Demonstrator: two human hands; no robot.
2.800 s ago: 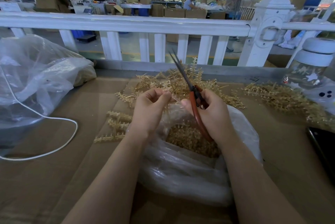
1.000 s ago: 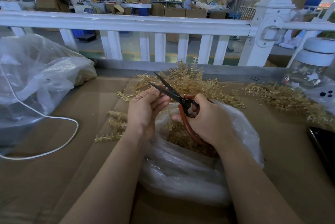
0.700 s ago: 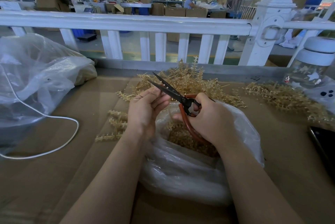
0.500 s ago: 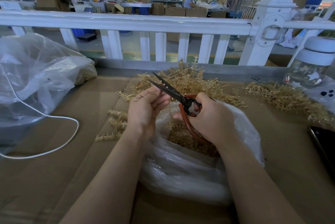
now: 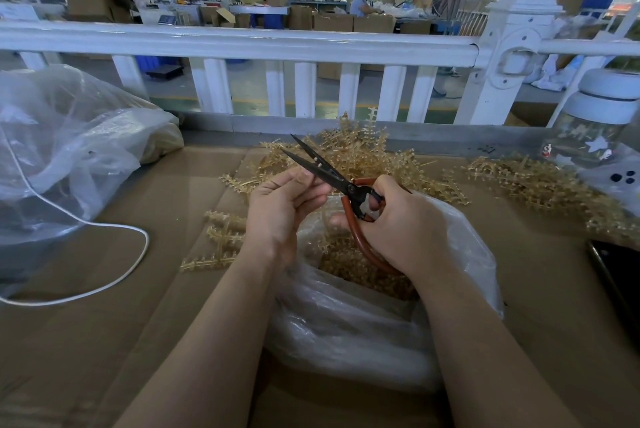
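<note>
Scissors you are gripping open-bladed in your right hand, left hand pinching a strip: clippings are lining the bag, a heap is awaiting cutting.

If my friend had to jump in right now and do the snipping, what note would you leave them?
Left hand pinches a thin amber piece beside the open blades.
Right hand grips the red-handled scissors.
Done: cut bits lie in the clear bag under the hands.
Left: snip this piece, then probably the amber strips piled behind and at left on the cardboard.
</note>
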